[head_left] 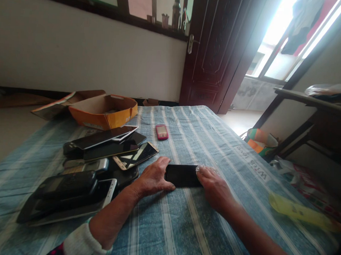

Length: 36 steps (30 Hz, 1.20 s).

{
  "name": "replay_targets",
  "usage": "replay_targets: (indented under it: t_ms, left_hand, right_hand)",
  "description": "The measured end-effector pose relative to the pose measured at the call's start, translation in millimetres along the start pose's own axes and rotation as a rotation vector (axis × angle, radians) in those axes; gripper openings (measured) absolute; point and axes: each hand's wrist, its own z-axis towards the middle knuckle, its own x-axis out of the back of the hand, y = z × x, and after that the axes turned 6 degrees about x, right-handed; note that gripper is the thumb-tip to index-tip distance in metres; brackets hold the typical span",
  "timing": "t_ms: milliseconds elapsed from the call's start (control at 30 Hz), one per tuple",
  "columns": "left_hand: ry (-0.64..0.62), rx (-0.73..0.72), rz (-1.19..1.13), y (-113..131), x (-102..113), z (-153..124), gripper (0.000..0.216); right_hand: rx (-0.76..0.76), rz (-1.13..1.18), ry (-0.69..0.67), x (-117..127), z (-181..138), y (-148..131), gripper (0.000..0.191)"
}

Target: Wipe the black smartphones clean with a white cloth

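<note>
The striped cloth [244,155] reads "With love", upside down.

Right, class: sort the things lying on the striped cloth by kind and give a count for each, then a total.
Black phone held between both hands: 1
Pink phone lying alone: 1
Orange cardboard box: 1
Yellow-green plastic piece: 1
Heap of phones and tablets: 1 heap, devices overlap too much to count
Total: 5

Black phone [183,175] looks like glossy glass, smooth and dark. Striped bedsheet [204,145] is matt woven cloth, a bit coarse. Orange box [105,111] is plain cardboard, and the door [218,49] is dark varnished wood with some sheen.
</note>
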Motion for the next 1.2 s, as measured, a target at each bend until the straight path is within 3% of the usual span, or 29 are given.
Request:
replay_targets:
  t_ms: [167, 367, 533, 733, 933, 1033, 1200]
  left_hand:
    - [0.005, 0.007, -0.022, -3, -3, 2, 0.069]
    - [0.03, -0.047, 0.022, -8, -6, 5, 0.056]
    - [0.024, -0.032, 0.028, -6, -5, 4, 0.056]
    - [-0.005, -0.021, 0.011, -4, -4, 2, 0.074]
    - [-0.027, -0.019, 0.013, -3, -2, 2, 0.065]
    - [-0.025, -0.017, 0.014, -2, -1, 2, 0.066]
    - [-0.034, 0.013, -0.003, -3, -2, 4, 0.085]
  right_hand:
    - [-0.047, -0.016, -0.16, -2, 49, -36, 0.029]
    - [0.025, 0.053, -0.205, 0, 85, -62, 0.015]
    - [0.038, 0.057, -0.164, -6, 82, -55, 0.019]
    - [-0.047, 0.046, -0.119, -12, 50, -19, 0.03]
    - [-0.157, 0.024, -0.085, -5, 19, 11, 0.037]
    - [-0.195, 0.005, -0.104, -2, 22, 6, 0.036]
    - [-0.161, 0.018, -0.178, -4, 55, -32, 0.028]
